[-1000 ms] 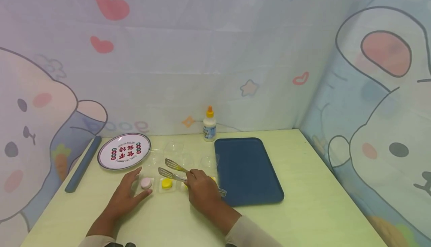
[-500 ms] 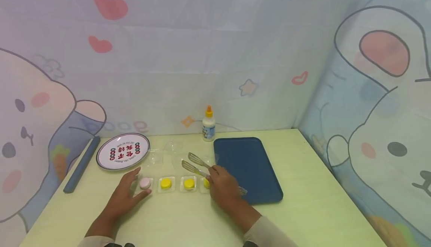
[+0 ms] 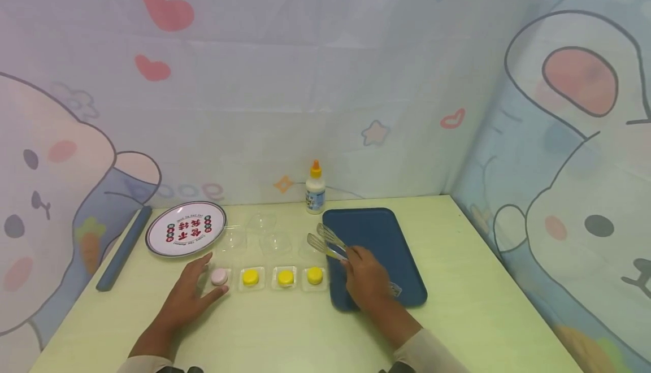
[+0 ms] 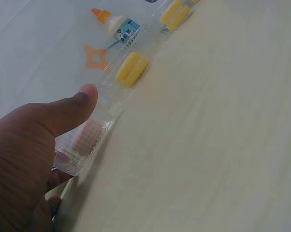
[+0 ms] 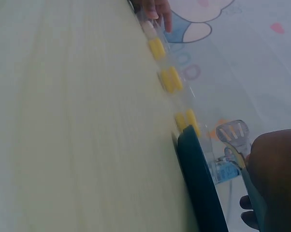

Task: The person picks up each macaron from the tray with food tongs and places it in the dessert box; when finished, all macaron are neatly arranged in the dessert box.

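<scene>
My right hand (image 3: pixel 367 276) grips a pair of slotted metal tongs (image 3: pixel 328 242) above the left part of the dark blue tray (image 3: pixel 378 257). The tongs' two heads stand apart with nothing between them, pointing up and left. A pink macaron (image 3: pixel 219 276) sits in the left end of a clear plastic macaron tray (image 4: pixel 107 94). Thumb and fingers of my left hand (image 3: pixel 185 296) hold that end from either side. To its right, yellow macarons (image 3: pixel 250 277) fill the other compartments in a row. In the right wrist view the tongs (image 5: pixel 234 134) show beside the blue tray's edge.
Clear plastic domes (image 3: pixel 276 242) lie behind the macaron row. A white plate with red writing (image 3: pixel 188 229) is at the back left, beside a grey-blue bar (image 3: pixel 124 248). A white bottle with an orange tip (image 3: pixel 315 192) stands at the back against the printed cloth.
My right hand has moved right with the tongs, from over the yellow macarons to over the blue tray. The rightmost yellow macaron has come into view. My left hand has stayed in place.
</scene>
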### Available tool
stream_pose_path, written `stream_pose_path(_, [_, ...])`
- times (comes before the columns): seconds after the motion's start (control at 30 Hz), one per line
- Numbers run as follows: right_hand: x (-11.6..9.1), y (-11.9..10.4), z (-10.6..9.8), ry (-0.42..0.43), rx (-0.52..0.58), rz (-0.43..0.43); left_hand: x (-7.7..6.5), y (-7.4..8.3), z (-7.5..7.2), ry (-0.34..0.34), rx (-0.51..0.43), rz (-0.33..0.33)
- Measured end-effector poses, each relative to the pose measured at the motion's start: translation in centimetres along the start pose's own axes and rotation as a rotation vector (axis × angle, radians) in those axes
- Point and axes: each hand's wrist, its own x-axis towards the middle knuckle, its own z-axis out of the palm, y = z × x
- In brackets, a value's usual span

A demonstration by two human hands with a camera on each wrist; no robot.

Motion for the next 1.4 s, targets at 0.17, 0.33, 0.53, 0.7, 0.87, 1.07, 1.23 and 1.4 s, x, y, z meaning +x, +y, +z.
stream_pose_path(0.17, [-0.4,1.8,-0.3,0.018,0.006,0.034,-0.1,0.1,-0.1,0.016,0.003,0.015])
stream_pose_path(0.33, [-0.7,3.8,-0.9,0.046,-0.003,0.050,-0.1,0.2,-0.1,0.013,-0.001,0.017])
stream_pose_path(0.53, [-1.1,6.3,-2.5,0.032,-0.034,0.106,0.1,0.2,-0.2,-0.018,0.000,-0.011])
stream_pose_path(0.7, [-1.5,8.1,-3.8,-0.037,-0.057,0.222,0.1,0.1,-0.2,-0.029,0.011,-0.024])
stream_pose_path(0.87, [-1.9,9.5,-4.7,-0.076,-0.059,0.293,-0.1,0.3,-0.3,-0.038,0.008,-0.041])
stream_pose_path(1.07, [-2.4,11.3,-5.6,-0.064,-0.063,0.342,0.0,0.2,-0.1,-0.031,0.005,-0.034])
stream_pose_path(1.23, [-2.6,12.8,-6.5,-0.057,-0.059,0.399,0.0,0.2,-0.1,-0.025,0.001,-0.026])
stream_pose_path(1.4, [-3.0,14.1,-7.1,-0.079,-0.047,0.468,0.0,0.1,-0.1,-0.016,-0.008,-0.022])
